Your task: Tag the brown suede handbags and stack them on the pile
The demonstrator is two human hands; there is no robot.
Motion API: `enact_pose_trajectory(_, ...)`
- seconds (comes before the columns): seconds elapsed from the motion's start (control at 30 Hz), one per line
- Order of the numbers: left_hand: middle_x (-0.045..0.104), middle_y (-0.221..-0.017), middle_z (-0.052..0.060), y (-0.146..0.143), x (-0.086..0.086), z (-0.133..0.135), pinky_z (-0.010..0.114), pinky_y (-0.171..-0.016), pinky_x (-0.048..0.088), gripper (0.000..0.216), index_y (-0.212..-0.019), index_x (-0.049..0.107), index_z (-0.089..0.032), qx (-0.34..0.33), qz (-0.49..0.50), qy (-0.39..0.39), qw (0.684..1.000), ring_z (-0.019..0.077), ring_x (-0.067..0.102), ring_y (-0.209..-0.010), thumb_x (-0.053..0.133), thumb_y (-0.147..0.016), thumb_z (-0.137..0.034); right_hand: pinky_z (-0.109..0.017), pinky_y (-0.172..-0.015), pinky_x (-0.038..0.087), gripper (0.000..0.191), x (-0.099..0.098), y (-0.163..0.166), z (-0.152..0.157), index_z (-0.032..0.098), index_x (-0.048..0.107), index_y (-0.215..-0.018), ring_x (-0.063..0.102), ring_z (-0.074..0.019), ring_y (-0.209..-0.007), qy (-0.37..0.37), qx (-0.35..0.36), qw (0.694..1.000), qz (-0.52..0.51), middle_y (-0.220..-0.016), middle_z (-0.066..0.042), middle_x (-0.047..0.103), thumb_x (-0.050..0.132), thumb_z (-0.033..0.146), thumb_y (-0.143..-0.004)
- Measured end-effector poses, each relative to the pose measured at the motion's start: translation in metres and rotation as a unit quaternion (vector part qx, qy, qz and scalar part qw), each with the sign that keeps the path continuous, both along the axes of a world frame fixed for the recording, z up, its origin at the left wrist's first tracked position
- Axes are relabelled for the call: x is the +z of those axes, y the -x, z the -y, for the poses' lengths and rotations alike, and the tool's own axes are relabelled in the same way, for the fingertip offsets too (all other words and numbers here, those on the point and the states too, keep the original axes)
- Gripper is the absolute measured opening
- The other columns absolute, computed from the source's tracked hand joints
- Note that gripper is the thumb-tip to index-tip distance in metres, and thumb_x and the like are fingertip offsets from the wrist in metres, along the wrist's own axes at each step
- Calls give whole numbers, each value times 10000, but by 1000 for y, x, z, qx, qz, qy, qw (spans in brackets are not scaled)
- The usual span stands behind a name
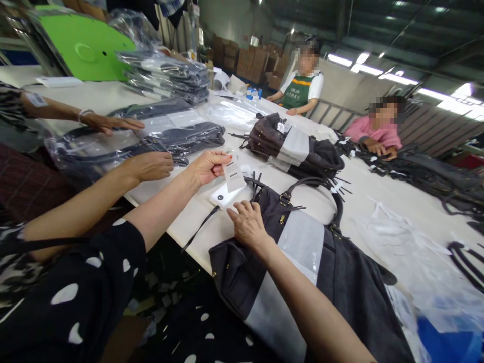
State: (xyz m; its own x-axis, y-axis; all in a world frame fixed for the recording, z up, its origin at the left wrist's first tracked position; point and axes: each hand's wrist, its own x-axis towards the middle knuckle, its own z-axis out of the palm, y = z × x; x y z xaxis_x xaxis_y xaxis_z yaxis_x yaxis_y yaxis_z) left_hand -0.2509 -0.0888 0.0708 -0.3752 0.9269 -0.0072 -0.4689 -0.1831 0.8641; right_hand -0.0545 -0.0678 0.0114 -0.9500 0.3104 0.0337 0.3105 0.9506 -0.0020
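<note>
My left hand (212,167) is closed, pinching a white printed hang tag (234,174) between thumb and fingers. Below the tag lies a white handheld device (227,195) with a round dark mark and a black strap hanging over the table edge. My right hand (249,222) is open, its fingers bent and apart, above the near end of a dark handbag (344,272); whether it touches the bag I cannot tell. The bag lies on its side with a pale wrap (300,242) around its middle and its handles upward.
A co-worker's hands (111,122) work at bagged dark handbags (181,136) on my left. Another dark bag (298,146) lies beyond mine on the white table (363,194). Clear plastic bags (408,252) lie to the right. Two people stand across the table.
</note>
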Motion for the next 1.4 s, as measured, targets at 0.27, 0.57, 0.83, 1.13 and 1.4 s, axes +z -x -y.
enact_pose_trajectory(0.27, 493, -438, -31, 8, -10, 32, 129, -331, 166, 198, -571, 542, -94, 22, -3, 23, 1000, -13, 277, -303, 729, -508, -82, -390, -768, 315, 281, -6, 36, -6, 128, 653, -853, 508, -256, -912, 1, 101, 984, 149, -853, -156, 640, 374, 106, -831)
enact_pose_trajectory(0.57, 492, -432, -30, 15, -15, 45, 125, -328, 158, 198, -562, 549, -92, 32, 18, -3, 999, -12, 287, -304, 734, -493, -73, -370, -749, 353, 248, -9, 32, -23, 142, 575, -950, 538, -250, -890, 0, 91, 983, 160, -940, -118, 611, 515, 199, -716)
enact_pose_trajectory(0.83, 512, -446, -22, 12, -16, 53, 123, -327, 157, 217, -547, 542, -88, 25, 33, -16, 999, -10, 292, -298, 749, -483, -80, -358, -692, 370, 272, -30, 43, -14, 81, 564, -948, 541, -253, -844, -46, 165, 977, 128, -877, -169, 593, 318, 102, -834)
enact_pose_trajectory(1.13, 425, -431, -55, 28, -3, 81, 121, -344, 177, 187, -569, 535, -102, 67, 13, -69, 995, -12, 273, -319, 720, -550, -118, -269, -606, 396, 222, -11, 29, -25, 138, 522, -956, 565, -172, -709, -13, 201, 975, 92, -868, -95, 584, 341, 105, -831)
enact_pose_trajectory(1.4, 387, -427, -56, 37, -9, 103, 140, -367, 190, 178, -615, 582, -114, 66, 7, -101, 993, -10, 231, -350, 728, -587, -213, -211, -522, 445, 27, 32, 40, -60, 186, 439, -743, 580, -112, -552, 439, -186, 812, -336, -644, 15, 566, 434, 208, -758)
